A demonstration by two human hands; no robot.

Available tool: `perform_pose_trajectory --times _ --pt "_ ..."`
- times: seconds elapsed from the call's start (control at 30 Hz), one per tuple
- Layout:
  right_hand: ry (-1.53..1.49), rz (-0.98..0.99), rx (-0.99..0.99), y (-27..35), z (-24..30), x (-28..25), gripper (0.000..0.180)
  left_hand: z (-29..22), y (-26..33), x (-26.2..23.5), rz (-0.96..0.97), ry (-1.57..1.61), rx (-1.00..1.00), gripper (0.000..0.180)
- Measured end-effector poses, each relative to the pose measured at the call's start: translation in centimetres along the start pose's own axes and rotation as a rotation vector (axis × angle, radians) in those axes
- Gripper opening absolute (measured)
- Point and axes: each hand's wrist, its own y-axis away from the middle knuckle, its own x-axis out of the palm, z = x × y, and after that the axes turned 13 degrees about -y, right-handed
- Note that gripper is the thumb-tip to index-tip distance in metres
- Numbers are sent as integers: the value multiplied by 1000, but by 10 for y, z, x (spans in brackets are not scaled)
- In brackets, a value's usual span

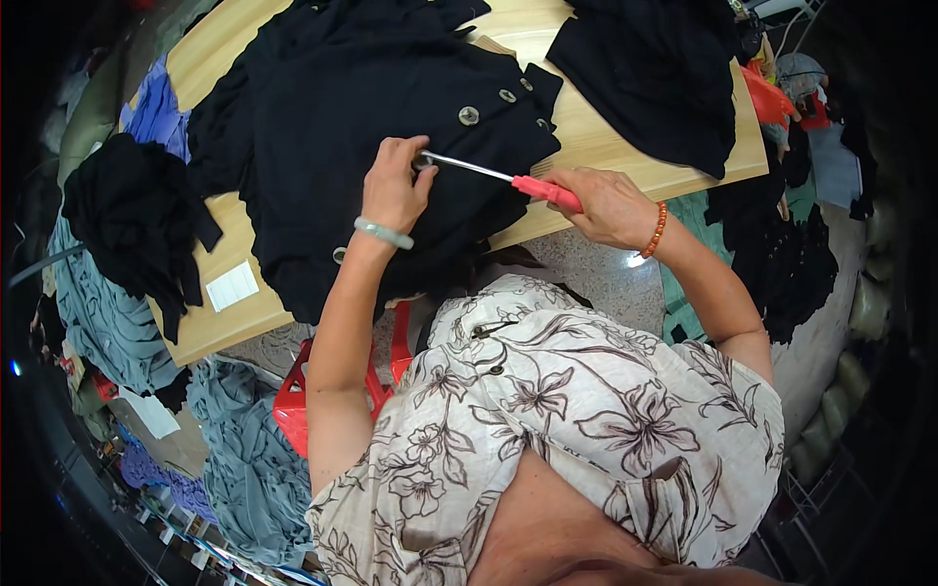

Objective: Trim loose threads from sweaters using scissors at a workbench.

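Note:
My right hand (608, 207) is closed round the handle of a red-handled tool (550, 192) with a long thin metal shaft, like a screwdriver. The shaft points left, its tip at my left hand (394, 183). There my left thumb and fingers pinch a small round disc (421, 162), partly hidden. Below both hands a black garment (342, 93) lies spread over the wooden table. On the cloth sit several round, shiny, button-like discs, a larger one (469, 116) right of my left hand and another (340, 255) by my left forearm.
Another black cloth (655, 88) lies at the table's right; a bunched black cloth (132, 210) and a white paper slip (232, 286) are on its left. Grey-blue fabric (249, 459) heaps at the lower left, beside a red plastic stool (293, 405). The wooden table (743, 161) ends near my right forearm.

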Motion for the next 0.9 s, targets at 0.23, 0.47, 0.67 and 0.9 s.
perform_pose_trajectory --times 0.23,0.47,0.67,0.9 --pt "100 128 33 2 -12 4 25 13 -17 -3 325 120 -128 8" --pt "-83 -100 11 14 -43 -13 26 -30 -52 11 142 14 27 36" --pt "4 -83 177 22 -52 -21 23 -24 -86 41 395 -109 -45 20" --pt "-160 -111 105 27 -71 -20 22 -39 -97 46 443 -207 158 14"
